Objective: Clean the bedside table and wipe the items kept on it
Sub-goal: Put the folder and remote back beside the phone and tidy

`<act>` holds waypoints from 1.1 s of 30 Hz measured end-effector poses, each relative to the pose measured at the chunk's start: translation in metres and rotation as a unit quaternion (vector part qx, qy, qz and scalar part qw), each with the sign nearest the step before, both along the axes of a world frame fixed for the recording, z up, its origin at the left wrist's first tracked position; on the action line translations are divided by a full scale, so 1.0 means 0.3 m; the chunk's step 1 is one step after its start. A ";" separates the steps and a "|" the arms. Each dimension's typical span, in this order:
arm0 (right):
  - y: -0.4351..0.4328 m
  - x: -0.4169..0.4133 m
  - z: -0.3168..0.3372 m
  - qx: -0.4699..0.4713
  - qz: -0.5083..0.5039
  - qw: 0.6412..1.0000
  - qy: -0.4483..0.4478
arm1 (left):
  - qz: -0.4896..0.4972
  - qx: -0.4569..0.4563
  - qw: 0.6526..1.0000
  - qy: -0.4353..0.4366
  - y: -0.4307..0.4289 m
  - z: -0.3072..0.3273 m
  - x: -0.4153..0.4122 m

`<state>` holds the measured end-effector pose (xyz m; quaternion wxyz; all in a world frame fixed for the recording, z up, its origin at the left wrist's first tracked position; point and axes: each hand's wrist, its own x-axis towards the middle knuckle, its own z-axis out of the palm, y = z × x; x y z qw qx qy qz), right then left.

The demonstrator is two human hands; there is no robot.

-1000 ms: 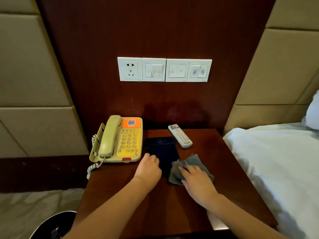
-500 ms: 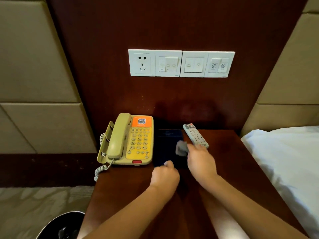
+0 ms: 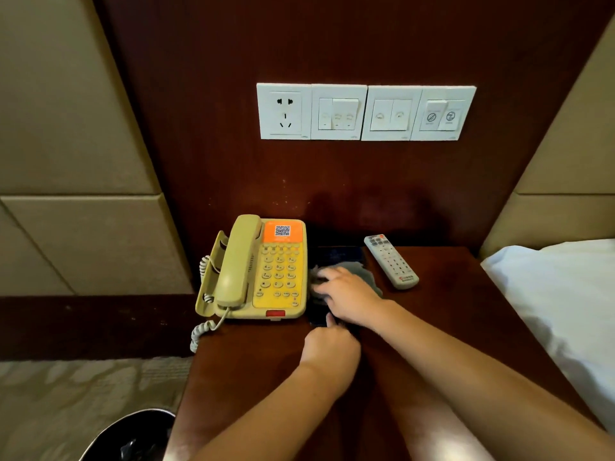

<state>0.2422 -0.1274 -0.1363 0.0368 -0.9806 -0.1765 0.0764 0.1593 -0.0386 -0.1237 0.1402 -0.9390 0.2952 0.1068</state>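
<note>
On the dark wooden bedside table lies a flat dark blue pad, between a beige and orange telephone and a white remote control. My right hand presses a grey cloth flat onto the pad, fingers spread toward the telephone. My left hand rests at the pad's near edge, one finger touching it. Most of the pad is hidden under the cloth and hands.
A white panel of a socket and switches is on the wooden wall behind. The bed with white linen lies to the right. A black waste bin stands on the carpet at the lower left. The telephone's coiled cord hangs over the table's left edge.
My right hand with the cloth swept from the pad's near right corner to its far end, then left across it toward the telephone. My left hand slid back to the pad's near edge.
</note>
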 end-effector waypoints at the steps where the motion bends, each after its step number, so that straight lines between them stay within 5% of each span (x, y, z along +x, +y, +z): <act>1: -0.014 -0.021 0.002 0.029 0.010 0.999 0.014 | 0.003 -0.005 1.000 0.001 -0.003 0.001 0.000; 6: -0.067 -0.144 0.045 0.118 0.006 0.992 0.051 | -0.007 -0.001 1.000 0.002 -0.017 -0.015 -0.005; 10: -0.173 -0.196 0.101 0.170 -0.081 0.980 -0.070 | 0.015 0.062 0.998 0.002 -0.028 -0.013 0.010; 15: -0.447 -0.213 0.157 -0.022 -0.246 0.968 -0.041 | 0.024 0.081 0.996 -0.001 -0.016 -0.006 0.043; 18: -0.561 -0.195 0.103 -0.004 -0.293 0.956 0.016 | 0.025 0.084 0.996 0.014 -0.024 0.007 0.042; 27: -0.416 -0.076 0.008 0.083 -0.216 0.973 0.009 | 0.055 0.069 0.996 0.029 -0.036 0.009 0.053; 33: -0.336 -0.124 -0.016 0.103 -0.187 0.973 -0.093 | 0.061 0.064 0.996 0.034 -0.047 0.035 0.046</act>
